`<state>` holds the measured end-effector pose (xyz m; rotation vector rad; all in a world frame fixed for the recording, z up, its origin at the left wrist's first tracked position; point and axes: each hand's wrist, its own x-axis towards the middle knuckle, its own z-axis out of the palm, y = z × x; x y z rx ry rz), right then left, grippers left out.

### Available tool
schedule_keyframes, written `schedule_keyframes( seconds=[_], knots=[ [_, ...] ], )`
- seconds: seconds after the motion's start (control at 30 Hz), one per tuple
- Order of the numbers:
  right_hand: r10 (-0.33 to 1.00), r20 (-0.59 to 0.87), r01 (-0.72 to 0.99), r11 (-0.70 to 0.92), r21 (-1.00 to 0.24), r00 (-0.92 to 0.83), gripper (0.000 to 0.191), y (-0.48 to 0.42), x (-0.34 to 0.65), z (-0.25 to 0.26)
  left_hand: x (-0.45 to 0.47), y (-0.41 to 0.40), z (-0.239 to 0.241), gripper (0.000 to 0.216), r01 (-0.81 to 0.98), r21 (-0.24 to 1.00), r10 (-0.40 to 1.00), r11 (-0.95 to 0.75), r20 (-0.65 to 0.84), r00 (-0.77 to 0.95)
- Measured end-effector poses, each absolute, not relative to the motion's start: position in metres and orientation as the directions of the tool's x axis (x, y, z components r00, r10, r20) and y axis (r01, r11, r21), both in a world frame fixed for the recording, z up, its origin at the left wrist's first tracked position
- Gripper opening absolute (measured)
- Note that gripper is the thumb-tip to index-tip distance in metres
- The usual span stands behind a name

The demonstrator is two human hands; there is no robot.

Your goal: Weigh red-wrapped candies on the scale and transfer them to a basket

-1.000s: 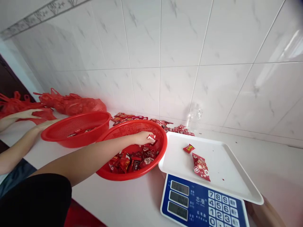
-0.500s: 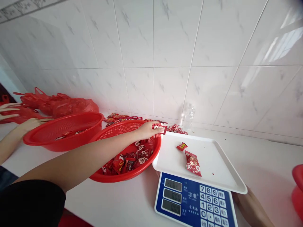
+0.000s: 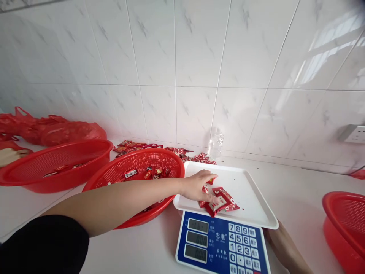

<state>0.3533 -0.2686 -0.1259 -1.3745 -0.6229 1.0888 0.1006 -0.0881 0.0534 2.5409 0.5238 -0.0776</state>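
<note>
My left hand (image 3: 198, 186) reaches over the white weighing tray (image 3: 251, 205), thumb and fingers spread apart. Its thumb rests on a red snack packet (image 3: 218, 203) near the tray's front left edge. Beneath and beside the hand lie other small red packets, among them a patterned one (image 3: 232, 204). Under the tray is a blue digital scale (image 3: 216, 247) with a keypad and three displays. My right forearm (image 3: 288, 249) comes in from the lower right; the right hand is hidden under the tray's right edge.
A red colander (image 3: 171, 154) of wrapped snacks stands left of the scale. Further left are another red basket (image 3: 94, 152), red plastic bags (image 3: 62, 129) and another person's hand (image 3: 11, 156). Loose packets and a clear bottle (image 3: 217, 144) line the wall. Another red basket (image 3: 342, 228) stands right.
My left hand has moved from the colander's rim rightward onto the tray, bringing red packets there. The view has turned right, showing more of the right basket and a wall socket.
</note>
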Motion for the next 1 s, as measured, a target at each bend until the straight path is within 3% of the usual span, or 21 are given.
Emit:
schedule_keyframes(
  seconds=[0.13, 0.3, 0.5, 0.73, 0.9, 1.0],
  knots=[
    [0.895, -0.165, -0.182, -0.096, -0.979, 0.414, 0.059, -0.267, 0.352, -0.125, 0.119, -0.098, 0.040, 0.095, 0.361, 0.390, 0.305, -0.847, -0.201, 0.931],
    [0.883, -0.127, -0.071, -0.106, -0.992, 0.452, 0.052, -0.266, 0.345, -0.111, 0.133, -0.092, 0.027, 0.068, 0.294, 0.373, 0.314, -0.880, -0.008, 0.949],
    [0.882, -0.091, 0.021, -0.113, -0.993, 0.462, 0.045, -0.267, 0.337, -0.094, 0.129, -0.094, 0.028, 0.084, 0.429, 0.433, 0.458, -0.792, -0.043, 0.888],
    [0.899, -0.025, 0.022, -0.039, -0.999, 0.438, 0.039, -0.267, 0.334, -0.087, 0.130, -0.116, 0.038, 0.077, 0.502, 0.317, 0.527, -0.805, -0.008, 0.850],
    [0.891, -0.038, 0.030, -0.058, -0.998, 0.452, 0.034, -0.266, 0.334, -0.090, 0.129, -0.129, 0.038, 0.070, 0.590, 0.301, 0.605, -0.750, -0.052, 0.795],
    [0.880, -0.038, 0.050, -0.070, -0.996, 0.473, 0.035, -0.266, 0.333, -0.092, 0.126, -0.135, 0.040, 0.069, 0.641, 0.333, 0.678, -0.691, -0.007, 0.735]
  ],
)
